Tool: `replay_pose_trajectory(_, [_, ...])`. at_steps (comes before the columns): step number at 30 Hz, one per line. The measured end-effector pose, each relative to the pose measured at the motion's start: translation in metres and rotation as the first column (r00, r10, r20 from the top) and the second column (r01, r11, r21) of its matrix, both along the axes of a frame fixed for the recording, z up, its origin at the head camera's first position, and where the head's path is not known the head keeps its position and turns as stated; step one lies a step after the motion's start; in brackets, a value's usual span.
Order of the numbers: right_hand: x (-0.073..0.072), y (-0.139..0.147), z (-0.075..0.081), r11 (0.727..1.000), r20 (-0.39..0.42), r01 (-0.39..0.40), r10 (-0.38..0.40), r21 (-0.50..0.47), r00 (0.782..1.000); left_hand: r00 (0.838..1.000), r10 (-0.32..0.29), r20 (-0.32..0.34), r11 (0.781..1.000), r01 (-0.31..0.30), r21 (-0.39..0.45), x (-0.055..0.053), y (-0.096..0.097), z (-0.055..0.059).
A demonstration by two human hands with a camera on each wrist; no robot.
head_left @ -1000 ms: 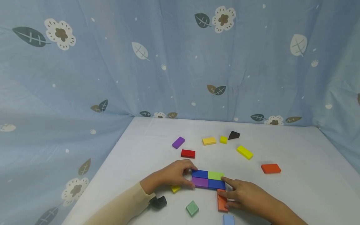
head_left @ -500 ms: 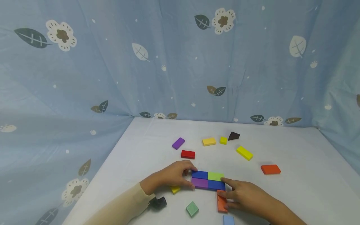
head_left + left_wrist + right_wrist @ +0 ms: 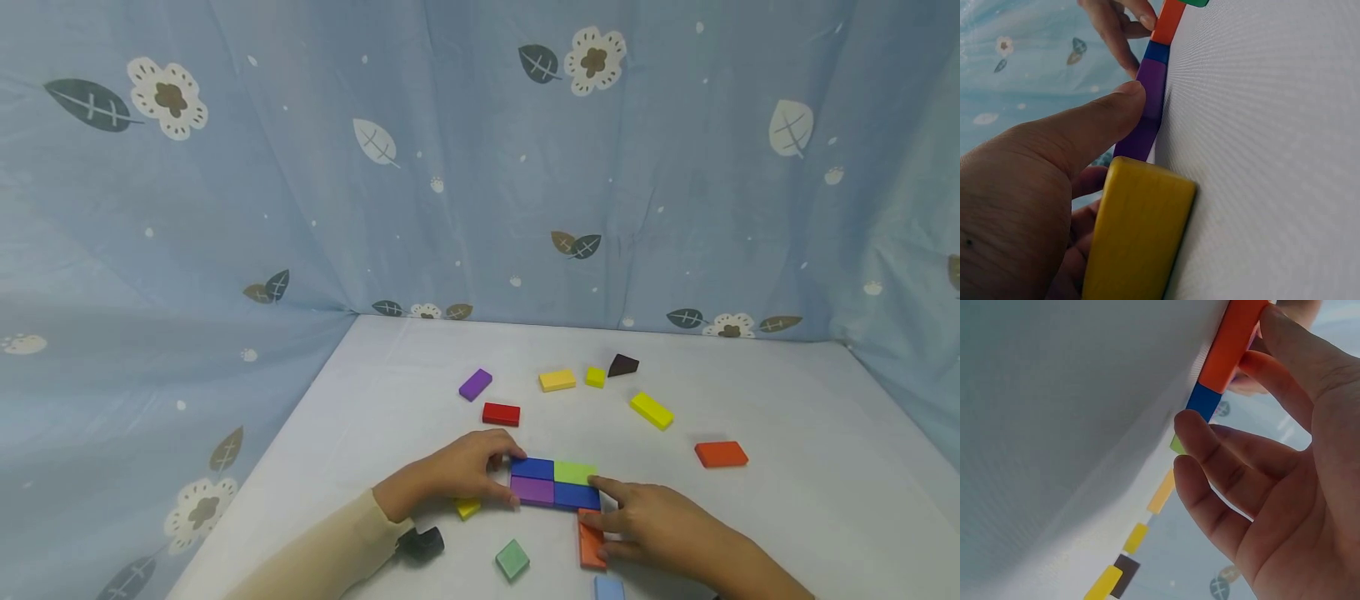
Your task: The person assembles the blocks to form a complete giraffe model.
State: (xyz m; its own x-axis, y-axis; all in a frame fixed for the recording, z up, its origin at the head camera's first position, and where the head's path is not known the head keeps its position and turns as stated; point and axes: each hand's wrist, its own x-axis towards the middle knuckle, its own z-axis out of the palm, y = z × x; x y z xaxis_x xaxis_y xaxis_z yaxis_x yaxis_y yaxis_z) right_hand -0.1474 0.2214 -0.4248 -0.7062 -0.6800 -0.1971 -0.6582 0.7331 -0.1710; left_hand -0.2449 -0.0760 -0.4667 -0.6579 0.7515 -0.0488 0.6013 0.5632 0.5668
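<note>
Four-block rectangle: a blue block point(image 3: 532, 469) and a lime block point(image 3: 575, 473) lay edge to edge above a purple block point(image 3: 532, 491) and a second blue block point(image 3: 577, 497), in the lower centre of the frame.
Orange block point(image 3: 592, 543): lay lengthwise just below the rectangle's right end.
Left hand point(image 3: 471, 463): thumb and forefinger were parted, pinching the rectangle's left end from below and above; the arm, in a beige sleeve point(image 3: 337, 542), slanted in from the lower left.
Yellow block point(image 3: 468, 507): lay below that thumb, partly hidden.
Right hand point(image 3: 658, 518): fingers were spread and slightly bent, one touching the lime block's right end, another finger and the thumb on the orange block; whether they squeezed it, I could not tell. Its forearm came from the lower right.
Bottom of frame: a green square block point(image 3: 513, 560) sat left of a light-blue block point(image 3: 609, 588).
Above the rectangle: a red block point(image 3: 501, 414) lay near the left hand.
</note>
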Motion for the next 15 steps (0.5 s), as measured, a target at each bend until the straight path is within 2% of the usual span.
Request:
replay_pose_trajectory(9, [-0.0018, -0.0024, 0.0024, 1.0, -0.008, -0.015, 0.015, 0.022, 1.0, 0.999, -0.019, -0.034, 1.0, 0.018, -0.014, 0.0004, -0.0004, 0.001])
replay_pose_trajectory(15, [-0.0024, -0.0026, 0.002, 1.0, -0.003, -0.016, 0.016, 0.02, 1.0, 1.0, -0.01, -0.016, 1.0, 0.01, -0.015, 0.0006, -0.0001, 0.0005])
